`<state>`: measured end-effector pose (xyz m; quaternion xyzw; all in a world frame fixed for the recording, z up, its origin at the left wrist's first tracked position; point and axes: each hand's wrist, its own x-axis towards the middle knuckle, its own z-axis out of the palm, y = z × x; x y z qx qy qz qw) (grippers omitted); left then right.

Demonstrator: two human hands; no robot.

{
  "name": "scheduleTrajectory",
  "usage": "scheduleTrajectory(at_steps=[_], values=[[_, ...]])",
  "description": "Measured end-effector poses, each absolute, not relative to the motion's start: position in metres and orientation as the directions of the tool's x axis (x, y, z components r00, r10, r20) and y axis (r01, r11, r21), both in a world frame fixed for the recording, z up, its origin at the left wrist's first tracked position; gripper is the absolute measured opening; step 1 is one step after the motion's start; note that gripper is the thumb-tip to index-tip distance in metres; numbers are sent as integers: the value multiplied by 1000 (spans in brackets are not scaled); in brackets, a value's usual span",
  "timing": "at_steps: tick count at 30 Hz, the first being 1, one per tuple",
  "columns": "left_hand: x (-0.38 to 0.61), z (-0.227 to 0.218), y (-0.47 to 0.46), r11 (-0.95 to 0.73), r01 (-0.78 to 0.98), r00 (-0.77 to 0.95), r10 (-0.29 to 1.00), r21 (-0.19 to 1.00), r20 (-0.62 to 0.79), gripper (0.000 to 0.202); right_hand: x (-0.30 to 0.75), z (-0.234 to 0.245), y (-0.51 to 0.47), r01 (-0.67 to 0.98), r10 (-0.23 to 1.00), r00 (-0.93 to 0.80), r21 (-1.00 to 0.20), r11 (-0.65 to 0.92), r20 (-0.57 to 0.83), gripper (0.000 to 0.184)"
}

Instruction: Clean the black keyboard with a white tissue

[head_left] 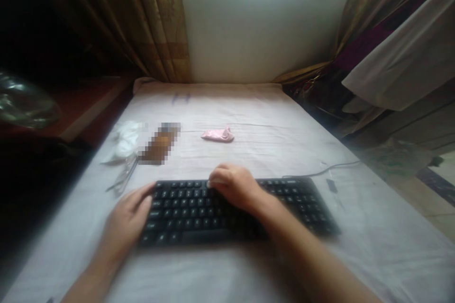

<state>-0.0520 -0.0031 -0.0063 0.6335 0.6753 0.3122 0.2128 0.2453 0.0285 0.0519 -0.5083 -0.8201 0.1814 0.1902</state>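
Observation:
A black computer keyboard (pixel 206 235) lies flat on a pale cloth, its keys facing up. At its left edge, my left hand (pixel 130 213) grips the side, with the thumb by the keys and the fingers along the outer edge. My right hand (pixel 236 187) is closed over the top row of keys, left of the middle. A small pale spot shows at its fingertips; whether it is a nail or a held bit of material, I cannot tell. The right wrist and forearm cover part of the keys.
Beyond the keyboard lies a folded pink cloth (pixel 217 134). A white crumpled bundle (pixel 127 139), a pixelated brown item (pixel 159 144) and thin sticks in clear wrapping (pixel 125 175) lie to the left. A cable (pixel 330 167) runs off right. Curtains (pixel 161 23) hang behind.

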Motion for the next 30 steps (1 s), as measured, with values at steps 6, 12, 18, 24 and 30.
scheduleTrajectory(at_steps=[6,12,18,24,30], values=[[-50,-5,-5,-35,727,-85,986,686,140,49,260,58,29,791,902,-432,-471,390,22,10],[-47,-2,-4,-49,719,-90,983,694,163,47,273,70,31,799,884,-464,-456,392,-53,10],[-45,0,-4,-57,714,-88,982,698,170,48,255,80,46,798,910,-412,-463,385,46,12],[-45,-1,-4,-59,708,-93,980,703,177,48,227,61,47,761,868,-494,-453,465,60,15],[-46,0,-5,-82,712,-65,981,697,182,45,238,62,46,744,829,-557,-418,521,41,18]])
